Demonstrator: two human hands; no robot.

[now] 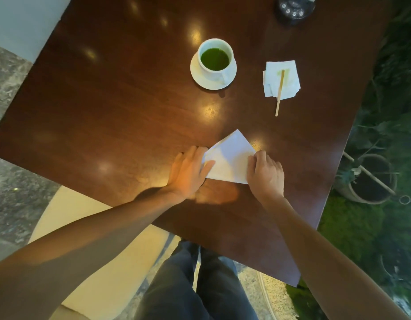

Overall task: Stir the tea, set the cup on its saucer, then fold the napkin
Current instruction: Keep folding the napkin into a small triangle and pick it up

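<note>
A white cup [215, 58] of green tea stands on its white saucer [199, 76] at the far middle of the dark wooden table [112, 107]. A wooden stirrer [280, 92] lies across a stained, crumpled napkin [290, 77] to the right of the cup. Near me a white napkin [229, 155] lies folded into a triangle. My left hand [188, 172] rests flat on its left corner, fingers straight. My right hand [265, 173] has curled fingers pinching the napkin's right edge.
A dark round device [293, 9] sits at the table's far right edge. A plant pot [370, 179] with a stick stands on the mossy ground to the right. A cream seat [102, 227] and my legs are below the near edge.
</note>
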